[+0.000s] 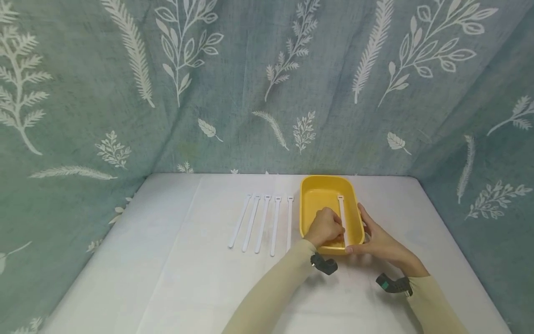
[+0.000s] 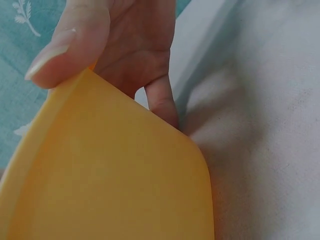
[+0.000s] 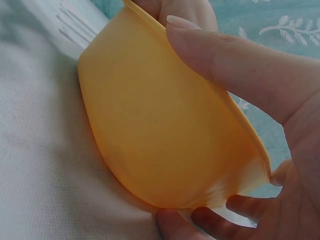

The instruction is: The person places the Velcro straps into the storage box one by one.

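The right hand (image 1: 377, 240) gripped a yellow rounded plastic tray (image 1: 319, 197), fingers clamped; inside, the left hand (image 1: 325, 226), fingers curled, was at a flat white slotted strip (image 1: 342, 209) — pinching or not, I couldn't tell! Leftward lay five matching strips (image 1: 262, 225), one tip lost behind a sleeve (image 1: 273, 287).

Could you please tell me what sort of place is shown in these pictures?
Probably an indoor work area, perhaps arranged for recording: leaf-patterned cloth hangs behind and beside a white table, and the person has dark wrist-worn devices.

One white strip (image 1: 289, 223) disappears behind the left sleeve (image 1: 270, 290).
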Demonstrator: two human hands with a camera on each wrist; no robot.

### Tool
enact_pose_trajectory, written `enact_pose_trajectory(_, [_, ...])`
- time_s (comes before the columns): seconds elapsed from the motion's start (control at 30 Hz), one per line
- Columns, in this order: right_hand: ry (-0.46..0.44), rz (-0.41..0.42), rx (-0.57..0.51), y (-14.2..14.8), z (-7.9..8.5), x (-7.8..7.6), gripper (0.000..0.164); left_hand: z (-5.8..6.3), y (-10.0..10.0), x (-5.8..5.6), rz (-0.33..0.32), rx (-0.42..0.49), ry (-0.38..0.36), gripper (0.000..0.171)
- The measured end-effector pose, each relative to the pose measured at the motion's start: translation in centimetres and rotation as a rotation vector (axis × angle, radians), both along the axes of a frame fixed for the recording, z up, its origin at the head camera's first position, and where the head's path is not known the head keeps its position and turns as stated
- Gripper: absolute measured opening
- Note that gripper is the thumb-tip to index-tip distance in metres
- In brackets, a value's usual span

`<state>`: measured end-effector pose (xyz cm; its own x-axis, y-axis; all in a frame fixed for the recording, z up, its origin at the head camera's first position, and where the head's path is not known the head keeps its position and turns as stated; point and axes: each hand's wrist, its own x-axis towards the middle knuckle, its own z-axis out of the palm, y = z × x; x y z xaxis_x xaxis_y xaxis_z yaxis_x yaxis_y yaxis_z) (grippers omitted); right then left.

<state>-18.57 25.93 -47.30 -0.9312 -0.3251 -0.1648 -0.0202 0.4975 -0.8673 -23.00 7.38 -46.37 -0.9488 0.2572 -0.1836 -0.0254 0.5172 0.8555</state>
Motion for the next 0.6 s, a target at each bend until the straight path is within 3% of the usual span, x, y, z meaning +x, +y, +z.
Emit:
enact_pose_trajectory(0.2, [-0.017, 0.001, -0.007, -0.2, 0.3, -0.1, 0.135, 0.4, -0.1, 0.0, 0.033, 0.01, -0.04, 0.016])
enact_pose_trajectory(0.4, [-0.011, -0.005, 0.006, -0.4, 0.5, 0.0, 0.135, 1.0, -0.5, 0.1, 0.023, 0.034, 0.003, 0.019])
enact_pose_trajectory(0.6, [-0.02, -0.024, 0.032, -0.5, 0.5, 0.1, 0.136, 3.0, -2.1, 0.2, -0.016, 0.105, 0.077, 0.024])
